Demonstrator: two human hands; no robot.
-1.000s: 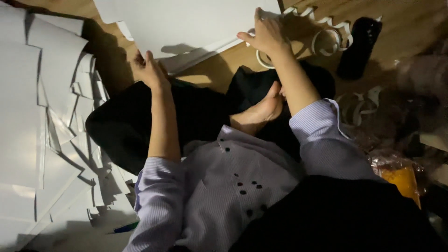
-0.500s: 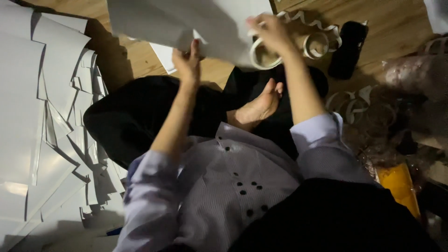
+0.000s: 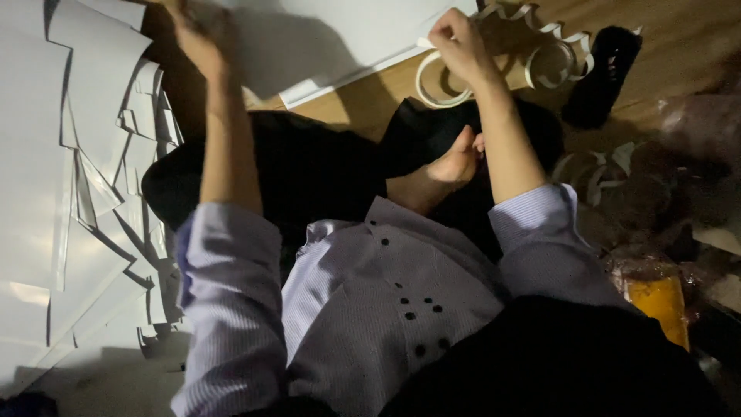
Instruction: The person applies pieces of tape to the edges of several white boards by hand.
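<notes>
Dim rm, wood floor (image 3: 679, 54); white sheet (image 3: 347, 35) at top centre; right hand (image 3: 455, 42) pinches its edge; left hand (image 3: 197, 38) upper left, blurred, grip can't tell; paper pile (image 3: 54, 193) left; curled strips (image 3: 540, 62) upper right.

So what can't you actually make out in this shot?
- Left hand, head view: motion-blurred, so its grip on the white sheet is unclear.
- White sheet: its far part is cut off by the top edge.
- Right hand: fingers curl closed at the sheet's edge, hiding what they pinch.
- Black object: too dark to identify.
- Bags at right: in shadow, contents unreadable.
</notes>
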